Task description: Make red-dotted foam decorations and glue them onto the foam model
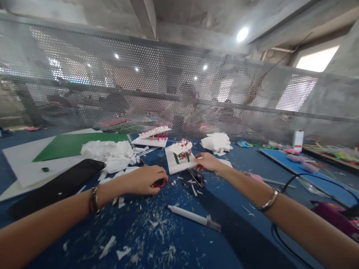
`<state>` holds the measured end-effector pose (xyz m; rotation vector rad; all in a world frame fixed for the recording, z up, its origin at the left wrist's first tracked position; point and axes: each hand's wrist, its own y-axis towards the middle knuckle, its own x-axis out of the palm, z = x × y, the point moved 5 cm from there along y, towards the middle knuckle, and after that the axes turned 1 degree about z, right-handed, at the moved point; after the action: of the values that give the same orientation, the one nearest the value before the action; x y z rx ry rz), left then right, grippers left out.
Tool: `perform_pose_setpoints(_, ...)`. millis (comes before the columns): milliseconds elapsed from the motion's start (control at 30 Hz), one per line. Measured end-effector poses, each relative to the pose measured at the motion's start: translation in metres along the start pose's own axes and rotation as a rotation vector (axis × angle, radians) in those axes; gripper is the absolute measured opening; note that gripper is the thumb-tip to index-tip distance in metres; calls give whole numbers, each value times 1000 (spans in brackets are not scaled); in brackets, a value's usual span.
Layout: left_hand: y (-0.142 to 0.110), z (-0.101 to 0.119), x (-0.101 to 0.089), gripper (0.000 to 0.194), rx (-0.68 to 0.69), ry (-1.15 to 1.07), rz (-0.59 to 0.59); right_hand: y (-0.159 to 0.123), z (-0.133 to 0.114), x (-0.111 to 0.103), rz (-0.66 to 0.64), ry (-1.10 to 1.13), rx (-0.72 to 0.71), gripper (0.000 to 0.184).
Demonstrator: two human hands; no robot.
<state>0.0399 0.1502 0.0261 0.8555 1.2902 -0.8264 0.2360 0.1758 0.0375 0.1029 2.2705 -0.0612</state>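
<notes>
My left hand (150, 179) is closed around a red looped handle (159, 183) that looks like a pair of scissors; the rest is mostly hidden under my fingers. My right hand (206, 162) grips the right edge of a small paper model (181, 158) and tilts its white base toward me. Green posts on that base hold up a white top dotted with dark red bits. A similar model with red posts (153, 136) stands behind it on its own white base. A white marker-like pen (193, 217) lies in front of my hands.
Crumpled white paper (109, 155) and a green sheet (71, 145) lie left, beside a long black object (58, 185). Folded white paper (215, 143) sits behind my right hand. Paper scraps litter the blue table. Right are a blue board (288, 166), a phone (298, 140) and a black cable (283, 186).
</notes>
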Motion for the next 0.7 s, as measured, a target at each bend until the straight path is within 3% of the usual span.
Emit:
perform_pose_setpoints(233,-3,-4,-3,23,-11,-22,-28,6,-5,0,8,-293,-108,28)
perform_pose_setpoints(333,-5,-5,-6,14,3,-30,-99,7,-8,-1,-18,-377,-149,30)
perform_pose_setpoints(700,-10,-6,-8,13,38,-111,-168,-3,-8,4,-115,-519,-155,27)
